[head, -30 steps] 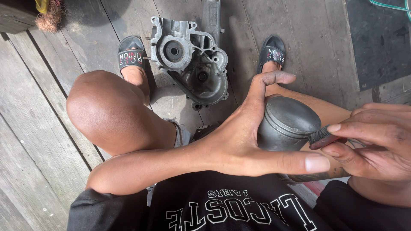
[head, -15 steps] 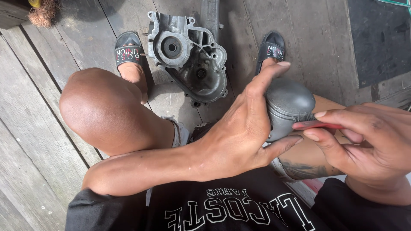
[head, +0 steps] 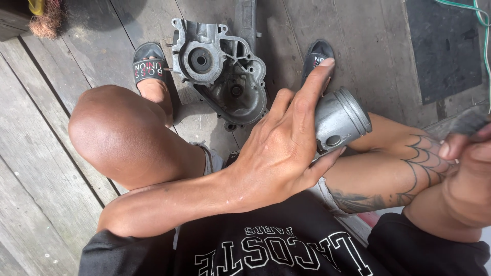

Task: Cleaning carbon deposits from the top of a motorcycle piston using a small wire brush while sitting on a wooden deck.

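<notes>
The left hand is closed around a grey metal piston, thumb under its skirt and index finger extended straight up along its side. The piston is held in the air above the person's right thigh, tilted, with its ringed crown pointing up and to the right; a round pin bore shows in the skirt just beside the thumb.

The right hand sits at the right edge of the view, well apart from the piston. Its fingers are curled inward, and a dark blurred object lies at the fingertips; whether they are pinching it cannot be told.

An aluminium engine crankcase half lies on the wooden plank floor, between the two feet. Each foot wears a black slide sandal: the left sandal just beside the casing, the right sandal partly hidden behind the left index finger. A dark mat lies on the floor at upper right, with a green wire crossing its corner.
</notes>
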